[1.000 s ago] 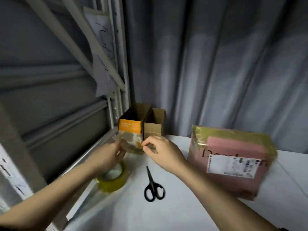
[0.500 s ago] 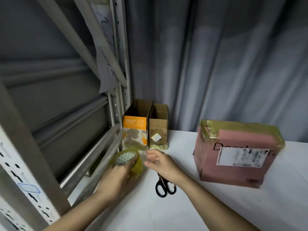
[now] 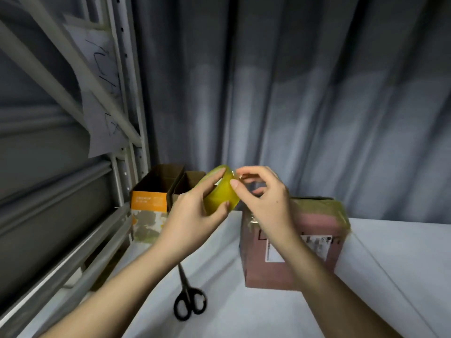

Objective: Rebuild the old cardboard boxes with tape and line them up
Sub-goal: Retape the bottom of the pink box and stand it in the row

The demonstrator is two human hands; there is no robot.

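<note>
Boxes: two small ones [image 3: 168,191] stand side by side at ten o'clock, pink box [image 3: 292,250] at three — untaped, it seems. Left hand [image 3: 192,215] grips the tape roll [image 3: 220,191]; right hand [image 3: 263,198] picks at its edge — taping remains.

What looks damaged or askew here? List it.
The pink box sits skewed on the table, with wrinkled tape across its top. The orange box has a torn, peeling front.

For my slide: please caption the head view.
Left hand holds yellow tape roll; right hand picks at its edge.
</note>
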